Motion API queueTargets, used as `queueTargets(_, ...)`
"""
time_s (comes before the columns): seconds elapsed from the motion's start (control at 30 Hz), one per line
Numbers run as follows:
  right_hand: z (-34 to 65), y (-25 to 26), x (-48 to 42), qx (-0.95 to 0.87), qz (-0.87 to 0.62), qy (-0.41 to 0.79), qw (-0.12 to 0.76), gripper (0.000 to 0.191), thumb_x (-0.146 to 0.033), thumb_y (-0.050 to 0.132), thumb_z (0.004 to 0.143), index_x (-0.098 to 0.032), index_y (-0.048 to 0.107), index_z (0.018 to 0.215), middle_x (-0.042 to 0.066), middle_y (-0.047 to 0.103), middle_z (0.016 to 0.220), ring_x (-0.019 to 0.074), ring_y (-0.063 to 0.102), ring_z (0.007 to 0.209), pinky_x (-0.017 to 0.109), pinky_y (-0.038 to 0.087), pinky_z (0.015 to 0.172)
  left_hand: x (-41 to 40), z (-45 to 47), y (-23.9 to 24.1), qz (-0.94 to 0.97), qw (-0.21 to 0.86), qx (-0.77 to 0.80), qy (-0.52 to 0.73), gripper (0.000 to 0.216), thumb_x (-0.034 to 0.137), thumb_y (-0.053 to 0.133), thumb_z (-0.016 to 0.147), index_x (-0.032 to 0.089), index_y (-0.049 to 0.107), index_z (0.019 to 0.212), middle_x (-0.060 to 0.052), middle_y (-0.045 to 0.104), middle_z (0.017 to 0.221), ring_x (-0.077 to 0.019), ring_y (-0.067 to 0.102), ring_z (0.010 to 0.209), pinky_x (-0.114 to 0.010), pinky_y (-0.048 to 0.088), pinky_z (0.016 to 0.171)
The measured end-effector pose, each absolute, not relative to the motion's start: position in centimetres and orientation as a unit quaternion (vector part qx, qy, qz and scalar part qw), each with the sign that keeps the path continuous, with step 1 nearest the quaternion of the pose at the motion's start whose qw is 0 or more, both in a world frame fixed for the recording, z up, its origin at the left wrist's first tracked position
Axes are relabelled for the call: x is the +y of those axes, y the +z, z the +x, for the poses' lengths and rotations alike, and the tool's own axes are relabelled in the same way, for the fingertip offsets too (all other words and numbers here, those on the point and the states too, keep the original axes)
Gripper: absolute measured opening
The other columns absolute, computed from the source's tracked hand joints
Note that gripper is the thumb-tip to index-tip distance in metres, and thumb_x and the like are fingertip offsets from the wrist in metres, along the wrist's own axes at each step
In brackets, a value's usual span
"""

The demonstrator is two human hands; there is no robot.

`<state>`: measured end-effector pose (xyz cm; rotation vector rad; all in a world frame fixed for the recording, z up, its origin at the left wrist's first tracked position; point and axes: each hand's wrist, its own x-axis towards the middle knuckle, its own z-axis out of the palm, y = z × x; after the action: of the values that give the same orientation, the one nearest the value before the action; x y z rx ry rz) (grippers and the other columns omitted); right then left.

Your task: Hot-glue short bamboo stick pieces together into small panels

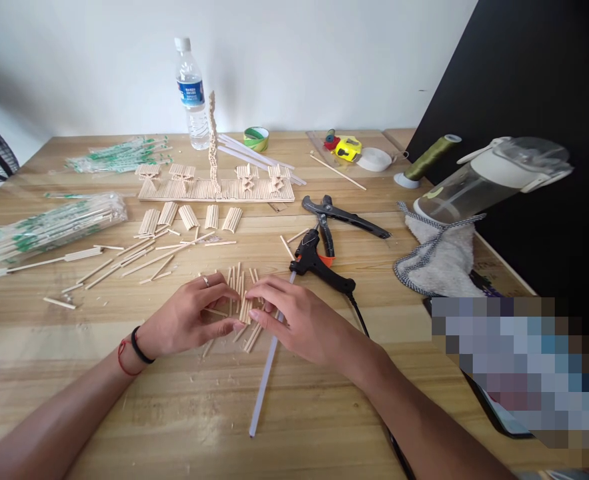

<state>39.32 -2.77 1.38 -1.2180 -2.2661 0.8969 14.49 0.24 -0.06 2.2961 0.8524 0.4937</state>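
Observation:
Both my hands rest on the wooden table (pixel 124 413) over a small pile of short cut wooden sticks (pixel 239 287). My left hand (pixel 187 320), with a ring and red and black wrist bands, pinches sticks from the left. My right hand (pixel 294 320) pinches the same little bundle of sticks (pixel 245 308) from the right. A long white glue stick (pixel 264 380) runs under my right hand toward the black hot glue gun (pixel 319 267). Behind lies a flat stick-built base with a thin tower (pixel 214 180).
Black pliers (pixel 341 217) lie beyond the glue gun. Bagged chopsticks (pixel 44 230) sit at left, loose sticks (pixel 139 257) mid-left. A water bottle (pixel 191 93), green tape (pixel 255 139), tape measure (pixel 348 148), thread spool (pixel 427 159), clear jug (pixel 489 180) on a cloth (pixel 439 260) stand at back and right.

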Motion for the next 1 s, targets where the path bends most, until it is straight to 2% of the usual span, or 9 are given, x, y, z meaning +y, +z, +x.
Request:
queueTargets(0.13,39.32,1.42,-2.78,-0.814,-0.438,0.323,0.204,0.018,-0.022,0.062,0.104,-0.020,0.069,0.121,0.010,0.072,0.119,0.0236,0.071,0.105,0.037,0.056,0.094,0.23,14.58,0.09,0.870,0.316,0.328,0.187,0.034,0.047,0.067,0.100,0.016,0.071,0.114,-0.008,0.065,0.098,-0.0197,0.062,0.085,-0.028,0.049,0.072)
queueTargets(0.4,39.31,1.25,-2.75,-0.814,-0.435,0.324,0.209,0.017,-0.022,0.062,0.104,-0.019,0.068,0.119,0.009,0.072,0.117,0.0201,0.071,0.092,0.035,0.057,0.086,0.26,14.62,0.18,0.870,0.315,0.333,0.183,0.035,0.049,0.066,0.100,0.017,0.071,0.113,-0.007,0.066,0.097,-0.0181,0.060,0.080,-0.027,0.049,0.072)
queueTargets(1.0,39.38,1.24,-2.76,-0.811,-0.435,0.331,0.208,0.018,-0.024,0.060,0.105,-0.020,0.068,0.121,0.009,0.071,0.119,0.0212,0.071,0.095,0.035,0.057,0.086,0.24,14.59,0.18,0.870,0.318,0.330,0.181,0.034,0.047,0.066,0.100,0.017,0.070,0.114,-0.008,0.066,0.099,-0.0196,0.062,0.086,-0.028,0.049,0.073)
